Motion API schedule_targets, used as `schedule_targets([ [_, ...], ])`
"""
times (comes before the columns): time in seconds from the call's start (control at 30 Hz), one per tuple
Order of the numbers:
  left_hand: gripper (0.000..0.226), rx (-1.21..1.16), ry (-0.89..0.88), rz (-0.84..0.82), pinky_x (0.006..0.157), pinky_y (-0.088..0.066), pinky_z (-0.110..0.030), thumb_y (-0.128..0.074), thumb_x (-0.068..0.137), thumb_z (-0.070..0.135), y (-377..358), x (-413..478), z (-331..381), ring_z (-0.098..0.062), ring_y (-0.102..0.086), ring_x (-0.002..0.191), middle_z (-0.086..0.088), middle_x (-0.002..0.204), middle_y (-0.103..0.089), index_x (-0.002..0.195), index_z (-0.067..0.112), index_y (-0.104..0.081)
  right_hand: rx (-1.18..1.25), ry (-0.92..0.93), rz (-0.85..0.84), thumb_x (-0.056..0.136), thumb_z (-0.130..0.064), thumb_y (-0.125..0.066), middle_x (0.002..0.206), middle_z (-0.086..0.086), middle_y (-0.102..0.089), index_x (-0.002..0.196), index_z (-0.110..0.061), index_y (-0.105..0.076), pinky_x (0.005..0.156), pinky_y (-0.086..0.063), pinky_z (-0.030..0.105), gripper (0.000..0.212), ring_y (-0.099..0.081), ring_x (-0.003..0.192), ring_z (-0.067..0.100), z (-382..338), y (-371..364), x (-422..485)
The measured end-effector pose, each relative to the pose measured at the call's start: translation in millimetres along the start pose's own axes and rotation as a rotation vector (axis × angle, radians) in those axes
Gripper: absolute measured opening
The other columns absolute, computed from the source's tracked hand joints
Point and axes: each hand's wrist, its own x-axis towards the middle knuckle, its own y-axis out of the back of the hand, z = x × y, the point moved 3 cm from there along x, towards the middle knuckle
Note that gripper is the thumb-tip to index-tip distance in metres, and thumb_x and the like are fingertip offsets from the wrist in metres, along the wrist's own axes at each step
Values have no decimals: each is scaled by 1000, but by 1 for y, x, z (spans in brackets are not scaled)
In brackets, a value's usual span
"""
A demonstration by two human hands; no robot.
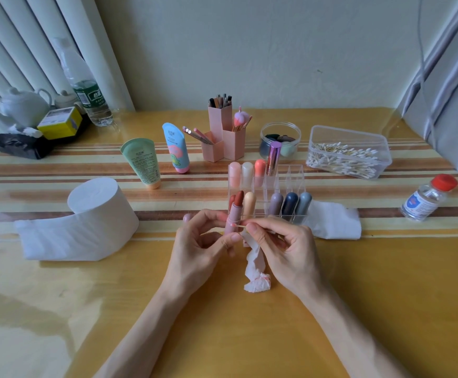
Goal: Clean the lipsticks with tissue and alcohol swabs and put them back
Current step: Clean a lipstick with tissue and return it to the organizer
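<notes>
Lipstick (233,214) base behind left fingers (211,215)

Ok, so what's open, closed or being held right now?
Lipstick, uncapped, left hand holds it.
Cotton swab, pinched by right hand, tip on lipstick.
Alcohol bottle, upright, red cap on.
Tissue roll, partly unrolled.
Used tissue, crumpled, stained pink.

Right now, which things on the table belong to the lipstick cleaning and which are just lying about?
Job: open lipstick, cotton swab, crumpled tissue, tissue roll, alcohol bottle, swab box, lipstick organizer.
Lying about: green tube, blue tube, brush holder, sponge jar, water bottle, teapot, yellow box.
</notes>
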Motion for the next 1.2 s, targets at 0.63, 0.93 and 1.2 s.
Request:
schedule_targets([
  [0.63, 25, 4, 13, -8, 53, -47, -18, -73, 93, 9, -1, -1, 1, -21, -68, 61, -7, 91, -75, 118, 3, -69, -35, 11, 16, 100, -10, -69, 102, -13, -80, 111, -15, -79, 83, -59, 20, 15, -76, 99, 8, -2, 1, 0],
  [0.93, 37, 57, 33, -11, 72, -61, -44, -86, 84, 20, -1, -2, 1, -35, -73, 76, -8, 105, -77, 114, 8, -68, -11, -4, 0, 100, -14, -70, 100, -10, -80, 110, -12, -80, 81, -62, 26, 15, -78, 96, 11, 0, 0, 0],
  [1.2, 22, 95, -1, -97, 73, -50, -19, -68, 100, 15, -4, -2, 1, -22, -69, 73, -7, 94, -71, 121, 8, -68, -7, 16, 12, 99, -10, -70, 103, -15, -80, 110, -19, -79, 84, -58, 20, 16, -76, 100, 7, -4, 1, 0],
])
